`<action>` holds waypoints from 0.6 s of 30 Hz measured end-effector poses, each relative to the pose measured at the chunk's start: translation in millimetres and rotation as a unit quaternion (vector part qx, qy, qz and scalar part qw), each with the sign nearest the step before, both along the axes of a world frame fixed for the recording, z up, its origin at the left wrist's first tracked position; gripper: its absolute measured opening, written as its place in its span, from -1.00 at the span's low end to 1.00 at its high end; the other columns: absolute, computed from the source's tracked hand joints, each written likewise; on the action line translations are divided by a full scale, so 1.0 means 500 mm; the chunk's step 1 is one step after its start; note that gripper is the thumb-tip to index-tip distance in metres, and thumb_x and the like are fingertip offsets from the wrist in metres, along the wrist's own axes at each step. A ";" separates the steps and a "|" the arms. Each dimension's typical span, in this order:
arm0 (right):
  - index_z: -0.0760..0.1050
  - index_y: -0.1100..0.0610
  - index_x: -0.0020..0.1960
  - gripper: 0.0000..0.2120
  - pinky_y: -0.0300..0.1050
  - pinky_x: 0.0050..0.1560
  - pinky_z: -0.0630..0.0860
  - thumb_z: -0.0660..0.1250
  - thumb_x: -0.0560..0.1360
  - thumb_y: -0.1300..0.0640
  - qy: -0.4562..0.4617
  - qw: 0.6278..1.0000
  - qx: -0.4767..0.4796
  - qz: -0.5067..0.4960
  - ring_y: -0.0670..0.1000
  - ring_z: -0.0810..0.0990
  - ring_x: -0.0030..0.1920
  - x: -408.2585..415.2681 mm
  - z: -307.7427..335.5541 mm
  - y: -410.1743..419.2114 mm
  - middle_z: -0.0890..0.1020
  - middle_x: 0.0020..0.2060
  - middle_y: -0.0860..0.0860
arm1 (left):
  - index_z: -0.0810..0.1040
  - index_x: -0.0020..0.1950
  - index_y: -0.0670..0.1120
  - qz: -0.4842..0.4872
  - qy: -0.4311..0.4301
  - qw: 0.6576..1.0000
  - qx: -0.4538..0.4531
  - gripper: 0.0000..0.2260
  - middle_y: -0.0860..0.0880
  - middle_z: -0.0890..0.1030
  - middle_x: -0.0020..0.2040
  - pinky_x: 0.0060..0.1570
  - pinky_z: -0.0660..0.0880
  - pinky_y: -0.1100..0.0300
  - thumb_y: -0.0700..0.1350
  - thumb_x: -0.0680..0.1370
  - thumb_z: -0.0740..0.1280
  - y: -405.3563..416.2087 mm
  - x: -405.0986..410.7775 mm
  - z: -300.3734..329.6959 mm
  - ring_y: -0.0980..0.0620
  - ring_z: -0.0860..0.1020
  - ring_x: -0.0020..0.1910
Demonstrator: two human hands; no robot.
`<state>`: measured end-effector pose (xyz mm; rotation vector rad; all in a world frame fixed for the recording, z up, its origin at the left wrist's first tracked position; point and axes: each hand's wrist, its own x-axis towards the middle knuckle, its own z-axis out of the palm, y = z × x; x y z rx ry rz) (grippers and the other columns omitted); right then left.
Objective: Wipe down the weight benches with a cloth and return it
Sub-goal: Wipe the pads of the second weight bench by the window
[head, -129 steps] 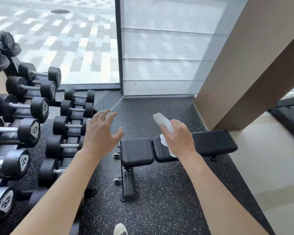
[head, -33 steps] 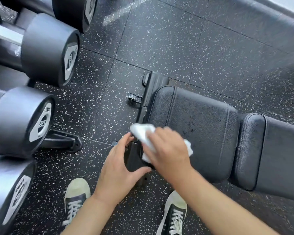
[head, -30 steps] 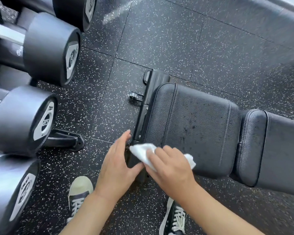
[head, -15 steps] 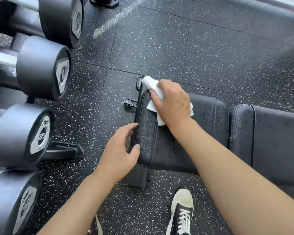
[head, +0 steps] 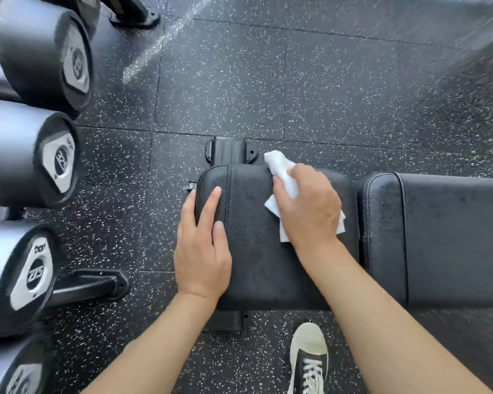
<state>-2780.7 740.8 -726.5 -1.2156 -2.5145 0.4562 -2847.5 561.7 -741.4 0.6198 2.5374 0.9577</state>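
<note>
While pressing the cloth (head: 282, 177) on the seat pad's (head: 254, 251) far edge with right hand (head: 308, 206) clamped on it, steadying the surface with flat left hand (head: 202, 245), fingers apart.

Not much to read here, just the end caps on the dumbbells left of the bench (head: 268, 251). The dumbbell (head: 32, 275) nearest the bench's near corner has a silver cap with a small brand word that looks like "barr" and a number that reads roughly 27.5. The next dumbbell (head: 58, 162) farther along the row shows digits like 30 or 32, too blurred to call. The others are unreadable.
</note>
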 end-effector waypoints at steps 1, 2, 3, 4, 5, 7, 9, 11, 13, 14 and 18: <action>0.53 0.18 -0.11 -0.77 0.02 -0.25 0.42 0.45 0.54 0.03 0.015 1.000 -0.003 0.007 0.20 0.56 -0.22 -0.025 -0.001 -0.019 0.59 -0.25 0.08 | 0.28 0.61 0.25 0.000 0.002 1.000 0.004 -0.50 0.03 0.19 0.66 0.38 0.37 0.00 -0.02 0.67 0.09 0.000 0.000 -0.002 -0.03 0.26 0.58; 0.54 0.18 -0.11 -0.78 0.03 -0.27 0.44 0.47 0.53 0.03 0.029 0.999 -0.004 0.019 0.19 0.55 -0.25 -0.051 -0.003 -0.040 0.59 -0.26 0.08 | 0.28 0.61 0.24 -0.003 0.004 1.000 0.006 -0.50 0.03 0.19 0.65 0.39 0.36 -0.01 -0.04 0.67 0.09 0.002 -0.001 -0.003 -0.02 0.25 0.59; 0.54 0.17 -0.13 -0.78 0.03 -0.28 0.44 0.48 0.52 0.03 0.041 0.999 -0.001 0.034 0.18 0.54 -0.27 -0.075 -0.006 -0.060 0.58 -0.27 0.08 | 0.29 0.61 0.22 -0.005 0.007 1.000 0.006 -0.50 0.01 0.20 0.65 0.39 0.38 -0.05 -0.05 0.66 0.09 0.003 -0.002 -0.005 -0.04 0.25 0.59; 0.53 0.16 -0.14 -0.77 0.03 -0.29 0.43 0.49 0.51 0.03 0.053 0.997 0.006 0.052 0.17 0.52 -0.29 -0.096 -0.008 -0.076 0.56 -0.29 0.07 | 0.30 0.61 0.18 -0.007 0.010 1.000 0.003 -0.51 -0.02 0.20 0.65 0.39 0.40 -0.10 -0.06 0.66 0.09 0.005 -0.003 -0.008 -0.07 0.26 0.59; 0.52 0.15 -0.15 -0.77 0.03 -0.30 0.42 0.49 0.50 0.03 0.063 0.995 0.013 0.075 0.16 0.51 -0.29 -0.109 -0.009 -0.087 0.55 -0.29 0.06 | 0.30 0.61 0.14 -0.010 0.012 1.000 -0.003 -0.51 -0.05 0.20 0.64 0.38 0.42 -0.15 -0.06 0.66 0.08 0.006 -0.002 -0.009 -0.11 0.27 0.58; 0.51 0.14 -0.15 -0.77 0.04 -0.29 0.42 0.47 0.52 0.01 0.069 0.988 0.026 0.135 0.15 0.51 -0.28 -0.105 -0.013 -0.078 0.54 -0.29 0.05 | 0.29 0.62 0.09 -0.010 0.020 1.000 -0.016 -0.51 -0.11 0.21 0.62 0.37 0.42 -0.20 -0.06 0.66 0.07 0.007 0.000 -0.008 -0.17 0.29 0.56; 0.53 0.14 -0.13 -0.76 0.04 -0.28 0.44 0.43 0.56 -0.01 0.052 0.984 0.045 0.162 0.14 0.51 -0.26 -0.067 -0.014 -0.027 0.55 -0.28 0.05 | 0.28 0.63 0.10 -0.008 0.027 0.999 -0.034 -0.50 -0.13 0.23 0.59 0.33 0.42 -0.23 -0.05 0.66 0.05 0.011 0.002 -0.007 -0.20 0.31 0.53; 0.54 0.15 -0.11 -0.76 -0.02 -0.30 0.39 0.43 0.57 -0.02 0.030 0.992 0.054 0.114 0.14 0.52 -0.27 -0.015 -0.016 0.049 0.56 -0.28 0.06 | 0.25 0.63 0.13 -0.010 0.030 0.998 -0.056 -0.49 -0.14 0.23 0.58 0.28 0.44 -0.23 -0.03 0.66 0.04 0.015 0.005 -0.005 -0.22 0.34 0.49; 0.53 0.16 -0.12 -0.75 -0.09 -0.31 0.28 0.44 0.57 -0.01 0.017 0.998 0.042 0.037 0.17 0.52 -0.28 0.022 -0.014 0.109 0.55 -0.30 0.07 | 0.23 0.63 0.14 -0.010 0.033 0.997 -0.070 -0.49 -0.13 0.23 0.57 0.23 0.47 -0.23 -0.01 0.66 0.02 0.019 0.005 -0.005 -0.23 0.36 0.46; 0.51 0.16 -0.13 -0.75 -0.09 -0.29 0.24 0.44 0.56 -0.01 0.010 0.999 0.035 0.012 0.18 0.52 -0.28 0.028 -0.013 0.120 0.54 -0.30 0.07 | 0.23 0.63 0.14 -0.008 0.034 0.997 -0.075 -0.49 -0.13 0.23 0.57 0.22 0.48 -0.23 0.00 0.65 0.01 0.020 0.006 -0.005 -0.23 0.37 0.45; 0.51 0.15 -0.14 -0.76 -0.05 -0.26 0.26 0.43 0.54 0.00 -0.005 1.000 0.015 0.010 0.18 0.51 -0.28 -0.030 -0.010 0.074 0.55 -0.29 0.08 | 0.22 0.63 0.14 -0.007 0.039 0.996 -0.075 -0.49 -0.13 0.24 0.56 0.23 0.48 -0.22 -0.02 0.66 0.03 0.018 0.006 -0.010 -0.22 0.38 0.44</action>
